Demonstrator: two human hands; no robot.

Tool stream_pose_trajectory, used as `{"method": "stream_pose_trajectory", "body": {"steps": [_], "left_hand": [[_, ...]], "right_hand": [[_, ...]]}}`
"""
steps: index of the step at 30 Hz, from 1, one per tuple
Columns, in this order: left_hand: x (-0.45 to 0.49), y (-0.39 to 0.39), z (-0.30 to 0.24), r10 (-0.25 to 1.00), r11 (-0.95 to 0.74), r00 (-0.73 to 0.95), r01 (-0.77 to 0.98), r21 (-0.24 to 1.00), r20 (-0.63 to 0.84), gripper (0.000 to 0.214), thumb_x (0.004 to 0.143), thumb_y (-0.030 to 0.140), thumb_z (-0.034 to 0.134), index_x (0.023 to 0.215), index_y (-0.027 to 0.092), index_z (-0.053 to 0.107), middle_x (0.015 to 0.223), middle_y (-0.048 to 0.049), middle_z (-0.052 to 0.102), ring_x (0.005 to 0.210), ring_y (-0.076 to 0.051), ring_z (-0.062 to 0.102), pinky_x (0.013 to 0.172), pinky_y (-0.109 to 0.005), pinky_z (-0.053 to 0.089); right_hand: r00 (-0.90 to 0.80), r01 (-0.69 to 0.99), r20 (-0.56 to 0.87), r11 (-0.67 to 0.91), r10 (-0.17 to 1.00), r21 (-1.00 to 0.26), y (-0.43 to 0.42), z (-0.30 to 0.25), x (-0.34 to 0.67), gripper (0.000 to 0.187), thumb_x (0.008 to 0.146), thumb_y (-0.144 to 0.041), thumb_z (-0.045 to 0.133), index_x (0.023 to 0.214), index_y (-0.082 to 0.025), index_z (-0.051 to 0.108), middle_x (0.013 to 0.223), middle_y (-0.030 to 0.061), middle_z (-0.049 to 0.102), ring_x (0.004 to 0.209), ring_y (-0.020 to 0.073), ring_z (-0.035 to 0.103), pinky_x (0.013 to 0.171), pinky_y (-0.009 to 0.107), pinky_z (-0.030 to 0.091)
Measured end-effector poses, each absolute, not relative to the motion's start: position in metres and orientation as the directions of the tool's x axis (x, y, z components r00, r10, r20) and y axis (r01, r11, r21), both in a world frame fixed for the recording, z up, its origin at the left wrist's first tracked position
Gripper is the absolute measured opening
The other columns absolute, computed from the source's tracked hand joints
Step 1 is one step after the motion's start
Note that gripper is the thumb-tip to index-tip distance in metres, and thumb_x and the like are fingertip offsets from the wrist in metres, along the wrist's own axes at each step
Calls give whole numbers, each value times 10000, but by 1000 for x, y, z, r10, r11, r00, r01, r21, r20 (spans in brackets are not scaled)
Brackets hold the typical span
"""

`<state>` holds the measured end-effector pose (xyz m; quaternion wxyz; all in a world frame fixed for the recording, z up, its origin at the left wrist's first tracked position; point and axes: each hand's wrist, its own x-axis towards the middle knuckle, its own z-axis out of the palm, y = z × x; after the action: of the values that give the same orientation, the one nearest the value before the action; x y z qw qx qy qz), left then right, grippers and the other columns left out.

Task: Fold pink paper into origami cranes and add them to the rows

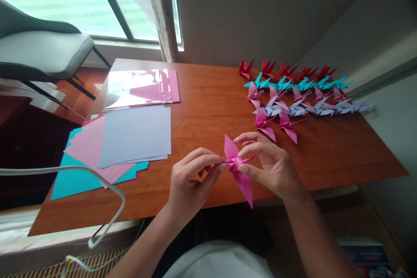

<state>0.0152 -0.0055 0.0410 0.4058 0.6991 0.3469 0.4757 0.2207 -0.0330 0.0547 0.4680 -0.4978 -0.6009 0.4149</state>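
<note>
A magenta paper crane hangs between both hands above the front edge of the wooden table. My left hand pinches one thin end of it with thumb and fingers. My right hand pinches the other side, with the remaining fingers spread. One wing points up, the other down toward me.
Several finished cranes in red, teal, pink and lilac stand in rows at the back right. A stack of lilac, pink and teal paper sheets lies at left, a clear sleeve behind it. A grey chair stands by the window.
</note>
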Motion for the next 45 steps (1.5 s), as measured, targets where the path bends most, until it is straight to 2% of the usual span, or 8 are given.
{"method": "stream_pose_trajectory", "body": {"steps": [4,11,17,21,26,31,40,45], "left_hand": [[16,-8,39,880,-405,296,61,912,371,78,889,120,685,871,186,722,788,-34,687,656,-112,593,555,-225,460],[22,-13,38,892,-403,242,46,914,381,68,880,123,698,860,186,712,775,-29,666,658,-115,589,564,-233,470],[23,-13,39,880,-435,246,78,897,406,102,873,81,690,898,179,688,794,-22,666,653,-100,573,563,-226,459],[19,-12,38,842,-513,260,118,850,472,208,840,27,703,976,183,680,890,-36,685,714,-101,602,581,-213,476],[15,-11,38,776,-613,330,195,765,537,219,847,35,688,990,200,687,952,-57,710,850,-156,680,746,-267,561],[13,-9,38,715,-691,381,256,676,586,238,852,39,678,1021,207,664,963,-66,723,839,-171,669,743,-294,554],[13,-5,42,768,-614,393,228,756,505,158,878,48,661,943,187,627,871,-26,692,791,-129,637,720,-240,518],[13,-5,45,803,-543,437,251,802,407,99,916,88,623,918,184,599,840,-16,659,748,-118,595,690,-231,479]], "right_hand": [[-57,153,153,160,987,-975,-32,53,220,207,783,-323,826,959,-279,729,1076,56,669,1090,247,618,988,409,499],[-56,205,158,166,986,-965,-34,53,214,54,820,-279,794,865,-295,770,1220,47,644,1222,250,575,1085,441,439],[-25,227,127,129,992,-965,-36,57,208,55,841,-278,768,798,-261,740,1208,57,670,1150,240,605,1076,436,437],[-18,232,116,117,993,-966,-37,59,206,75,840,-256,762,778,-247,721,1224,59,666,1178,246,595,1072,431,431],[-8,307,106,103,994,-946,-38,59,205,55,839,-241,748,789,-244,726,1230,69,667,1159,253,601,1060,437,438],[-34,342,119,123,992,-931,-38,61,206,44,841,-235,742,800,-245,728,1209,76,672,1132,258,609,1009,433,470],[-74,388,125,144,989,-910,-39,66,206,53,842,-196,738,834,-248,735,1222,74,653,1171,260,594,1037,441,457],[-53,416,139,149,989,-897,-39,67,204,66,846,-181,727,822,-241,712,1202,74,651,1141,254,604,1009,432,466]]}}
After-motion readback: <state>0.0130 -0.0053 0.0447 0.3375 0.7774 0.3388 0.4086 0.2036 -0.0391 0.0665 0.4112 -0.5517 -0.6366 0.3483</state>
